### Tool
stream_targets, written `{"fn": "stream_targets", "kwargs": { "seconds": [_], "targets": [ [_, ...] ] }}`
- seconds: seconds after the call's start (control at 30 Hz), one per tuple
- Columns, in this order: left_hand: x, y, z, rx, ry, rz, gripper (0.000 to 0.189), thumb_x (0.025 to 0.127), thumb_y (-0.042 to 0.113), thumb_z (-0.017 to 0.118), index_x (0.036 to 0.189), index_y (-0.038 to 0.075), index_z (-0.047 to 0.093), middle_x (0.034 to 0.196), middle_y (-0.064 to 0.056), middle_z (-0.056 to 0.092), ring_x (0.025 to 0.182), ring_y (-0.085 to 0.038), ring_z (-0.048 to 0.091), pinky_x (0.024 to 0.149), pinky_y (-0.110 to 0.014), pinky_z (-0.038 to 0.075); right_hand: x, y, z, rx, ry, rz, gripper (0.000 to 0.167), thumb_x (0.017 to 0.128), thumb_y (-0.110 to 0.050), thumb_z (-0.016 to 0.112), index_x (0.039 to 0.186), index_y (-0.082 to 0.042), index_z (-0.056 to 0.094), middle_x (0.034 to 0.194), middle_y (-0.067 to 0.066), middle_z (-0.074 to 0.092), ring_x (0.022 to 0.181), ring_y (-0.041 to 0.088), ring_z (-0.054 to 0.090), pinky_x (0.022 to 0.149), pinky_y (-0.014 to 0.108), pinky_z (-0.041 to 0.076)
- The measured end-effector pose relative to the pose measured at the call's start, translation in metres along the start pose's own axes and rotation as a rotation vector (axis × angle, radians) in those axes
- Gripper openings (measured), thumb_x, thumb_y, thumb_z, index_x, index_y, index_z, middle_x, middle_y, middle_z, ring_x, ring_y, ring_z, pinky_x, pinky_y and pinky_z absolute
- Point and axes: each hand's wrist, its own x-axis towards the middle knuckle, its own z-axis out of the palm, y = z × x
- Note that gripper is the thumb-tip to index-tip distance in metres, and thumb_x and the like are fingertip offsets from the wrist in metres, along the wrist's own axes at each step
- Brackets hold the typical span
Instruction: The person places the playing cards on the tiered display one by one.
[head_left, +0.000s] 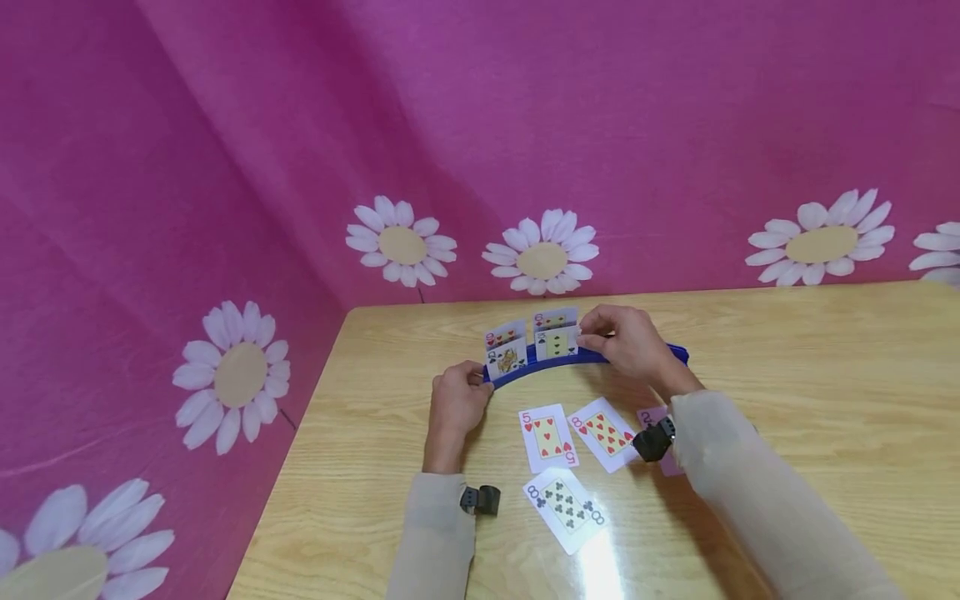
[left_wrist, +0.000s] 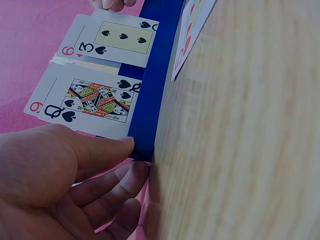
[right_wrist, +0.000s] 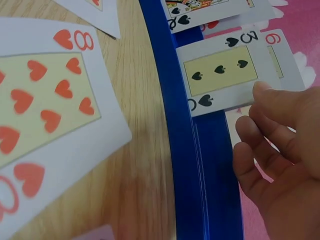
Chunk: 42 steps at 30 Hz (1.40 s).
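Note:
A curved blue card holder [head_left: 517,374] stands on the table, and my left hand [head_left: 457,398] grips its left end between thumb and fingers. Slotted at that end is a queen of spades [left_wrist: 100,102], with a hearts card [head_left: 504,334] behind it. To their right stands a three of spades [right_wrist: 220,70] in front of a red six [right_wrist: 282,55]. My right hand [head_left: 628,342] pinches the side edge of the three of spades, thumb on its face and fingers behind. The right part of the holder, past that hand, bears no cards.
Face up before the holder lie a five of hearts [head_left: 547,439], an eight of hearts [head_left: 600,433] and an eight of clubs [head_left: 564,507]. Another card [head_left: 649,416] is partly hidden under my right wrist. A pink flowered cloth [head_left: 660,150] hangs behind the wooden table [head_left: 840,400].

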Motion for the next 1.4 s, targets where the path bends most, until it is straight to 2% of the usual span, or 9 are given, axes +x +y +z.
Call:
{"fn": "stream_targets", "kwargs": {
  "seconds": [0.13, 0.37, 0.73, 1.0, 1.4],
  "targets": [
    [0.0, -0.002, 0.001, 0.002, 0.001, -0.012, 0.025, 0.091, 0.008, 0.072, 0.115, 0.003, 0.072, 0.095, -0.006, 0.068, 0.09, -0.021, 0.06, 0.081, -0.038, 0.05, -0.004, 0.002, -0.003, -0.017, -0.004, 0.01, 0.01, 0.094, -0.009, 0.07, 0.103, -0.004, 0.068, 0.097, 0.009, 0.069, 0.092, 0.026, 0.061, 0.079, 0.039, 0.047],
    [-0.001, -0.002, 0.0, 0.013, 0.004, 0.018, 0.025, 0.091, 0.006, 0.073, 0.115, 0.001, 0.071, 0.095, -0.009, 0.069, 0.086, -0.021, 0.063, 0.078, -0.036, 0.052, -0.016, 0.003, -0.011, -0.04, -0.011, 0.006, 0.014, 0.093, -0.011, 0.073, 0.103, -0.002, 0.071, 0.094, 0.007, 0.07, 0.086, 0.024, 0.06, 0.078, 0.037, 0.047],
    [-0.001, 0.0, 0.001, 0.014, -0.002, 0.0, 0.025, 0.091, 0.006, 0.072, 0.116, 0.002, 0.071, 0.097, -0.009, 0.069, 0.087, -0.021, 0.063, 0.079, -0.037, 0.052, -0.037, 0.008, -0.019, -0.084, -0.051, -0.006, 0.02, 0.093, -0.014, 0.072, 0.108, -0.001, 0.071, 0.097, 0.006, 0.068, 0.087, 0.024, 0.059, 0.078, 0.038, 0.049],
    [0.0, 0.003, 0.0, 0.018, -0.004, -0.003, 0.026, 0.091, 0.006, 0.072, 0.116, 0.002, 0.071, 0.097, -0.01, 0.069, 0.087, -0.022, 0.063, 0.08, -0.037, 0.052, -0.05, 0.011, -0.027, -0.122, -0.052, -0.057, 0.02, 0.091, -0.012, 0.074, 0.106, 0.001, 0.07, 0.094, 0.006, 0.069, 0.085, 0.023, 0.061, 0.077, 0.04, 0.05],
    [-0.002, 0.003, 0.001, 0.013, 0.005, -0.006, 0.025, 0.091, 0.006, 0.072, 0.116, 0.002, 0.071, 0.098, -0.01, 0.069, 0.088, -0.023, 0.062, 0.08, -0.038, 0.051, -0.072, 0.016, -0.036, -0.123, -0.082, 0.028, 0.023, 0.094, -0.013, 0.071, 0.112, 0.001, 0.07, 0.099, 0.008, 0.068, 0.091, 0.026, 0.061, 0.077, 0.039, 0.051]
  ]
}}
